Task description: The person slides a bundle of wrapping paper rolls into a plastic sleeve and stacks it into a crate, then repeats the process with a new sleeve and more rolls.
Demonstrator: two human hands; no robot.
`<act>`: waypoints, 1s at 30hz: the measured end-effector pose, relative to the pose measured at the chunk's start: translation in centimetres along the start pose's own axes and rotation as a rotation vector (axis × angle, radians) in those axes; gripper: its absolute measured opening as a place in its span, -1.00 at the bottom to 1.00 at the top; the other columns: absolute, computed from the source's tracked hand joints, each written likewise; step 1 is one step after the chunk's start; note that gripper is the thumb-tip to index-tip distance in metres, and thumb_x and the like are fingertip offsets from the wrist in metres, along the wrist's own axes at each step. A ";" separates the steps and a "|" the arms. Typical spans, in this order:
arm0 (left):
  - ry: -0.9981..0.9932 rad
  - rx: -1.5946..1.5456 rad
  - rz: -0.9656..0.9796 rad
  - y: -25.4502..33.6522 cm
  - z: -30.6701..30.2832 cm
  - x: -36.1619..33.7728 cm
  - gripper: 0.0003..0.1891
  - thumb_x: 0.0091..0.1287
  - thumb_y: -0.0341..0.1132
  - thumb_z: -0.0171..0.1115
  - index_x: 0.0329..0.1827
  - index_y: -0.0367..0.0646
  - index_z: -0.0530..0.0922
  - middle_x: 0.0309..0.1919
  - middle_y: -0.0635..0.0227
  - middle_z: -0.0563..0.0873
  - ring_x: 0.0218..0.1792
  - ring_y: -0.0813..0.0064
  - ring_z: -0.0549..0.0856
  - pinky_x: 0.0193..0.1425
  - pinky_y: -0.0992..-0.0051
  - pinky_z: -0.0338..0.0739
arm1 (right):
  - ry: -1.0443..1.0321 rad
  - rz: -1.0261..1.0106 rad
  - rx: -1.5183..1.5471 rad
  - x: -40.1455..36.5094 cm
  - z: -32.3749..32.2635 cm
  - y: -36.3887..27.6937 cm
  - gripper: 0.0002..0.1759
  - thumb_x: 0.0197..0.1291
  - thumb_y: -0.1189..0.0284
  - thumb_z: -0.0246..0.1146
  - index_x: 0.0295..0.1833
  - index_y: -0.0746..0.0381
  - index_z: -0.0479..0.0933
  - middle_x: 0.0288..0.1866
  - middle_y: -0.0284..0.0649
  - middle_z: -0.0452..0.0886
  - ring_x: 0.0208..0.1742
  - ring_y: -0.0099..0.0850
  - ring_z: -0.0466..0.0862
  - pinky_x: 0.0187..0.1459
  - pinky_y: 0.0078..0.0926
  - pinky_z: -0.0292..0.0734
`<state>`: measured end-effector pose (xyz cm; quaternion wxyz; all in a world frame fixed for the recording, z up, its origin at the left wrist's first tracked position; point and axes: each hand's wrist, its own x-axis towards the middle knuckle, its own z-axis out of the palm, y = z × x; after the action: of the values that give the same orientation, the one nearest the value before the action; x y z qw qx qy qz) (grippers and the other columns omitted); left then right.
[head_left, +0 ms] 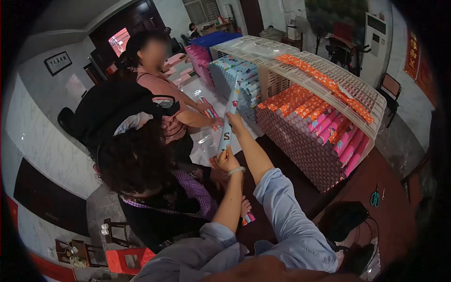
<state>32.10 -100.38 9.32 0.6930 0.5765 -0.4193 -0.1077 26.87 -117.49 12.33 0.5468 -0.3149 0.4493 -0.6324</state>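
A light blue printed paper roll (227,136) is held up at a slant in front of me, with a dark letter S near its lower end. My left hand (228,160), with a pale bangle at the wrist, closes round the bottom of the roll. Farther up, my right hand (235,123) grips its middle. Beyond the roll's upper end stands a stack of light blue patterned rolls (249,80). To the right, a white plastic crate (376,94) lies on its side, filled with orange and pink rolls (305,120).
A co-worker in black (155,197) stands close at my left, hands on rolls. Another person in pink (181,113) handles rolls across the table. Blue-handled scissors (375,198) lie on the dark tabletop (352,192). A red stool (127,260) stands below left.
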 end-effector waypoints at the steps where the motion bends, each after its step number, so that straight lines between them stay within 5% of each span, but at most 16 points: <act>1: -0.010 -0.008 -0.004 0.9 -0.4 -1.3 -0.71 0.19 -0.29 0.34 -0.57 -0.35 0.59 -0.58 0.37 0.52 -0.52 0.51 0.43 -0.41 0.46 0.32 | 0.009 -0.050 0.061 -1.7 0.0 -0.5 -0.61 0.05 0.31 0.25 -0.09 0.39 0.48 -0.35 -0.13 0.56 -0.33 -0.30 0.59 -0.30 -0.27 0.47; 3: -0.011 -0.344 -0.538 3.0 -1.3 -4.3 -0.74 0.21 -0.28 0.34 -0.46 -0.35 0.61 -0.44 0.46 0.62 -0.43 0.59 0.47 -0.32 0.56 0.36 | 0.056 -0.120 -0.150 -3.6 -1.7 -0.9 -0.60 0.06 0.29 0.24 -0.10 0.40 0.48 -0.35 -0.11 0.57 -0.32 -0.31 0.59 -0.27 -0.28 0.47; 7: -0.069 -0.593 -0.591 5.5 -5.1 -10.8 -0.79 0.20 -0.28 0.35 -0.37 -0.29 0.62 -0.40 0.50 0.63 -0.36 0.64 0.47 -0.22 0.63 0.35 | 0.173 -0.349 -0.605 -9.5 -6.6 -2.7 -0.59 0.07 0.27 0.22 -0.13 0.41 0.48 -0.37 -0.04 0.56 -0.29 -0.30 0.60 -0.22 -0.32 0.46; 9: -0.067 -0.430 -1.008 5.5 -7.1 -13.3 -0.83 0.15 -0.29 0.39 -0.41 -0.18 0.58 -0.46 0.52 0.55 -0.40 0.63 0.44 -0.23 0.61 0.33 | 0.131 -0.314 -0.612 -13.2 -9.9 -3.0 -0.60 0.07 0.26 0.22 -0.16 0.41 0.46 -0.34 0.00 0.57 -0.25 -0.22 0.61 -0.20 -0.29 0.45; 12: -0.180 -0.535 -0.709 4.2 -8.8 -16.4 -0.75 0.07 -0.33 0.43 -0.46 -0.06 0.43 -0.53 0.60 0.34 -0.46 0.70 0.32 -0.29 0.63 0.27 | 0.114 -0.349 -0.566 -22.8 -14.4 -6.4 -0.61 0.10 0.26 0.21 -0.17 0.40 0.42 -0.36 -0.01 0.59 -0.26 -0.20 0.63 -0.23 -0.27 0.45; 13: -0.284 -0.538 -0.762 5.9 -10.3 -16.5 -0.77 0.13 -0.34 0.39 -0.40 -0.07 0.43 -0.49 0.60 0.33 -0.42 0.72 0.32 -0.28 0.66 0.26 | 0.093 -0.397 -0.635 -25.5 -16.0 -6.5 -0.63 0.12 0.27 0.20 -0.18 0.39 0.38 -0.36 0.05 0.57 -0.26 -0.08 0.62 -0.23 -0.20 0.46; 15: -0.425 -0.627 -0.509 10.3 -12.0 -16.0 -0.84 0.20 -0.35 0.33 -0.29 -0.11 0.48 -0.41 0.58 0.40 -0.34 0.70 0.38 -0.19 0.69 0.30 | 0.076 -0.437 -0.707 -31.4 -18.4 -7.0 -0.65 0.14 0.28 0.19 -0.19 0.38 0.35 -0.36 0.11 0.55 -0.25 0.04 0.61 -0.23 -0.13 0.46; 16: -0.545 -0.655 -0.394 11.4 -12.3 -15.8 -0.76 0.30 -0.31 0.24 -0.03 -0.16 0.49 -0.24 0.49 0.51 -0.23 0.64 0.47 -0.09 0.56 0.37 | 0.071 -0.400 -0.800 -34.9 -19.2 -7.6 -0.66 0.15 0.31 0.19 -0.17 0.37 0.32 -0.36 0.13 0.55 -0.24 0.05 0.60 -0.23 -0.12 0.46; 20: -0.860 -0.835 -0.566 16.1 -11.0 -18.1 -0.53 0.39 -0.30 0.11 0.31 -0.23 0.26 0.03 0.35 0.51 0.09 0.56 0.47 0.19 0.46 0.35 | 0.163 -0.257 -1.116 -44.9 -21.3 -7.6 -0.71 0.15 0.40 0.19 -0.18 0.32 0.25 -0.30 0.13 0.54 -0.21 0.08 0.56 -0.25 -0.06 0.48; 22: -0.972 -0.794 -0.654 17.3 -10.9 -19.5 -0.50 0.35 -0.30 0.17 0.29 -0.26 0.27 0.10 0.27 0.51 0.15 0.44 0.47 0.24 0.42 0.34 | 0.208 -0.330 -1.153 -47.9 -22.8 -5.7 -0.70 0.13 0.39 0.22 -0.17 0.31 0.26 -0.32 0.12 0.54 -0.26 0.09 0.57 -0.27 -0.04 0.48; 25: -0.725 -0.742 -0.895 18.6 -10.3 -23.6 -0.63 0.16 -0.30 0.39 -0.05 -0.27 0.47 -0.23 0.31 0.63 -0.20 0.52 0.63 -0.06 0.50 0.51 | 0.271 -0.400 -1.228 -51.1 -24.7 -4.4 -0.68 0.09 0.39 0.24 -0.17 0.30 0.28 -0.33 0.08 0.53 -0.30 0.07 0.58 -0.30 -0.04 0.49; 30: -0.764 -0.724 -1.033 17.1 -11.1 -28.0 -0.66 0.13 -0.34 0.40 -0.09 -0.27 0.51 -0.20 0.29 0.64 -0.18 0.50 0.64 -0.09 0.50 0.53 | 0.368 -0.362 -1.419 -55.0 -26.7 -4.2 -0.70 -0.02 0.37 0.28 -0.25 0.26 0.33 -0.35 -0.11 0.46 -0.23 -0.11 0.56 -0.26 -0.13 0.48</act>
<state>16.74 -69.48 11.93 0.5063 0.3581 -0.2448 -0.7453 12.66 -57.97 10.64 0.0163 -0.5496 0.7741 -0.3138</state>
